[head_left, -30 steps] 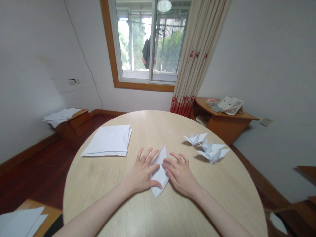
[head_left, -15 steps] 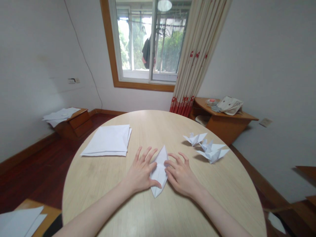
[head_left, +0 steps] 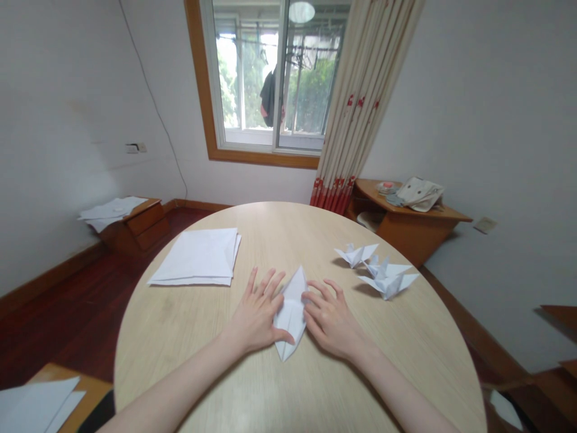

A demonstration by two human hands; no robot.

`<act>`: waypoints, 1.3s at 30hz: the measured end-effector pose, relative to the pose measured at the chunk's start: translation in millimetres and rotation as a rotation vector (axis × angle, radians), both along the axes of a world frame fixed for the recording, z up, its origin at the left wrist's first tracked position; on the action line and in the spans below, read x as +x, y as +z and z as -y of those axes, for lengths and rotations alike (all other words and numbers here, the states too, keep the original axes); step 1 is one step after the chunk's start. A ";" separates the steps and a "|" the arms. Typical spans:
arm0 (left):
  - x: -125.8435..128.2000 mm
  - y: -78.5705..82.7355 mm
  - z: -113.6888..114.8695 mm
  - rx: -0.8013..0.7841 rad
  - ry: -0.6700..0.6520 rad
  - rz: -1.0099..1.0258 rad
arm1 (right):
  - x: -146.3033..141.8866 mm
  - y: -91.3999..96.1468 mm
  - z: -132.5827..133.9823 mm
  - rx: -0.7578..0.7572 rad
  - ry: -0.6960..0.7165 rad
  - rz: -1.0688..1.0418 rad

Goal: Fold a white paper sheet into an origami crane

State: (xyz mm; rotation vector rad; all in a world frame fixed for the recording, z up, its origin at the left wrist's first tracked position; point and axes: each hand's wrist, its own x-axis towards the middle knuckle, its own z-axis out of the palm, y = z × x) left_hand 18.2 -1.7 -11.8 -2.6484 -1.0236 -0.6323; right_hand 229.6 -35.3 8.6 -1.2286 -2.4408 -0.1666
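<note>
A folded white paper piece [head_left: 291, 316], kite-shaped and pointed at both ends, lies flat on the round wooden table [head_left: 252, 385] in front of me. My left hand [head_left: 255, 316] rests on its left side with fingers spread, the thumb lying across the lower part of the paper. My right hand [head_left: 331, 319] presses on its right edge, fingers apart and slightly curled, fingertips on the paper. Both hands hold the piece down against the tabletop; neither lifts it.
A stack of white paper sheets [head_left: 198, 257] lies at the table's left. Three finished folded paper birds [head_left: 381, 270] sit at the right. A low cabinet [head_left: 130, 222] with papers stands left, a corner shelf [head_left: 406, 216] right, a window [head_left: 270, 72] ahead.
My fingers have shifted slightly along the folded paper's edges; the paper stays in place on the table.
</note>
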 end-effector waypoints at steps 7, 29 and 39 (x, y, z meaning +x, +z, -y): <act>-0.8 3.5 1.7 -0.043 0.009 -0.001 | 3.7 6.0 1.8 -0.035 0.018 0.041; -3.8 6.6 -2.0 -0.094 -0.043 0.075 | 1.7 8.7 5.4 -0.087 0.040 0.042; -0.5 6.8 0.2 -0.168 -0.033 0.112 | 0.3 5.5 5.8 -0.063 0.023 0.011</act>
